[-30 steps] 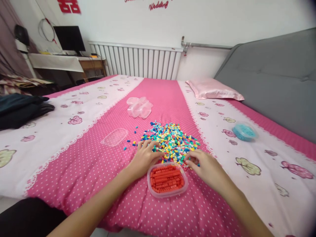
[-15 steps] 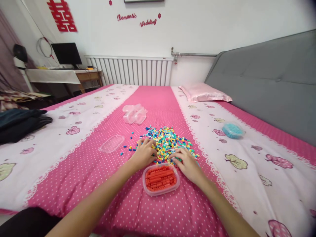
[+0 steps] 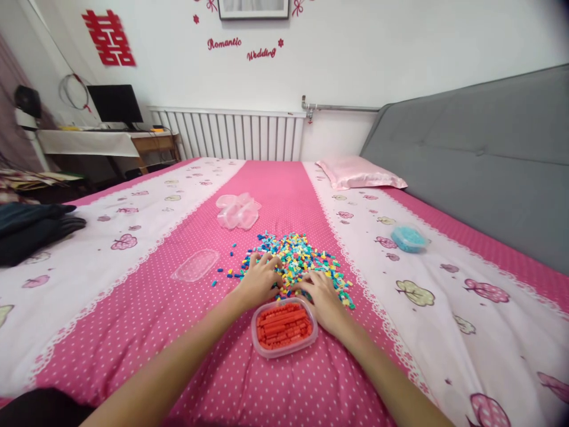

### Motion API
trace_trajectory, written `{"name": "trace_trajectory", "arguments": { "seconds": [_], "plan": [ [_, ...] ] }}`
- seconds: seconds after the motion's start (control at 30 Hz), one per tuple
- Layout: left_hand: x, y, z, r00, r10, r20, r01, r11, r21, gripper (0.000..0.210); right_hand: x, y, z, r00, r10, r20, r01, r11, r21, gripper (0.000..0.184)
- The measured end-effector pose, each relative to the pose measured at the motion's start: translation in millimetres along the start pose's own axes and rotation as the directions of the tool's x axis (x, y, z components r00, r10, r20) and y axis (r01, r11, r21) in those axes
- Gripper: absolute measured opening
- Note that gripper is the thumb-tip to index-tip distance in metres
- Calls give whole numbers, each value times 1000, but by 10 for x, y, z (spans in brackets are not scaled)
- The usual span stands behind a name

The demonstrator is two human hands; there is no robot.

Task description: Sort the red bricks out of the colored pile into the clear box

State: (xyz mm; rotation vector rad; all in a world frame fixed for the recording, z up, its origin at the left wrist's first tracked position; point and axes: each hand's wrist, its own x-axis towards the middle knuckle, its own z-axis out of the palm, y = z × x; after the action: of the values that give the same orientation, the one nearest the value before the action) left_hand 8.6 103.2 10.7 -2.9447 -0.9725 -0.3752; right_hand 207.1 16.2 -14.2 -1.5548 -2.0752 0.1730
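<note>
A pile of small multicoloured building bricks (image 3: pixel 297 255) lies on the polka-dot bedspread. My left hand (image 3: pixel 261 279) rests at the pile's near left side, its fingers bent and apart among the bricks. At the near right side, my right hand (image 3: pixel 323 299) reaches in with fingers curved and spread, the thumb beside the box. No brick shows clearly in either hand; the fingertips are partly hidden. Just in front of the pile, between my forearms, sits a clear plastic box (image 3: pixel 284 354) filled with red bricks (image 3: pixel 284 325), several long ones lying on top.
Left of the pile lies a clear lid (image 3: pixel 196 265). Behind it are several empty-looking clear containers (image 3: pixel 239 211). A box of light blue bricks (image 3: pixel 409 238) stands at the right. A pink pillow (image 3: pixel 360 172) and grey headboard (image 3: pixel 466 136) are beyond; dark clothing (image 3: pixel 38 231) lies far left.
My right hand has moved left, nearer my left hand and the box of red bricks. My left hand stays at the pile. The view has shifted slightly upward.
</note>
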Motion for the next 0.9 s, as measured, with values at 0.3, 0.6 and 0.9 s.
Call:
{"name": "trace_trajectory", "arguments": {
  "seconds": [0.3, 0.6, 0.9],
  "plan": [
    [-24, -127, 13, 998, 38, -43, -44, 987, -154, 11, 250, 91, -147, 984, -45, 173, 61, 994, -89, 14],
    [450, -424, -217, 958, 266, 107, -195, 878, -437, 13, 646, 142, -224, 918, -115, 381, 148, 987, -58, 11],
    [468, -507, -21, 955, 280, 98, -151, 743, -652, 18, 471, 308, -164, 918, -118, 379, 73, 989, 130, 10]
  ]
}}
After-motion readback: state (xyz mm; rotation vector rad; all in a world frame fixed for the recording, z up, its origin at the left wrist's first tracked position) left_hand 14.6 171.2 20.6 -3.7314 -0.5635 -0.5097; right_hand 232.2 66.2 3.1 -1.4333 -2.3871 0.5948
